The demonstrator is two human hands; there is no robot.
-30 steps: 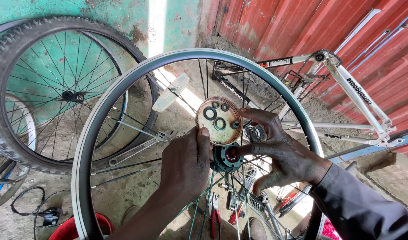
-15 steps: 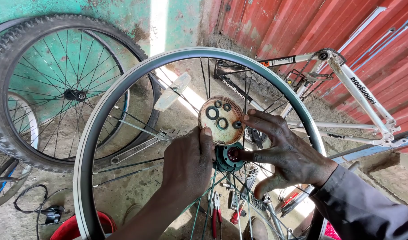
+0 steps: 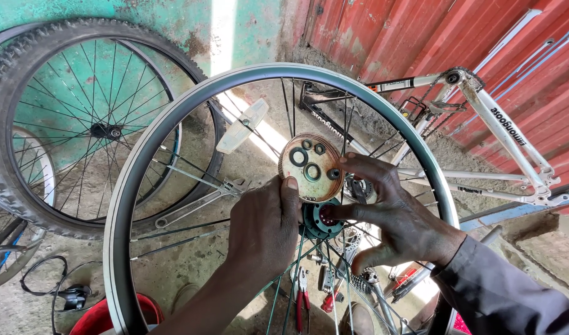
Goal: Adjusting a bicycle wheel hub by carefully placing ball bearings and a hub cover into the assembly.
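Observation:
A bare silver bicycle rim (image 3: 173,124) with thin spokes stands upright in front of me. At its centre is a teal hub (image 3: 314,224). My left hand (image 3: 263,232) and my right hand (image 3: 393,211) both grip a round tan disc (image 3: 309,167) with several holes and rings on its face, held just above the hub. My left thumb presses the disc's lower left edge. My right fingers pinch its right edge and touch the hub.
A tyred wheel (image 3: 80,124) leans on the green wall at left. A white bicycle frame (image 3: 501,130) lies by the red corrugated wall. An adjustable wrench (image 3: 197,201), pliers (image 3: 302,298), a red bucket (image 3: 101,319) and a sprocket (image 3: 362,282) lie on the ground.
The disc has tilted slightly and my right fingers have shifted along its right edge; both hands stay at the hub.

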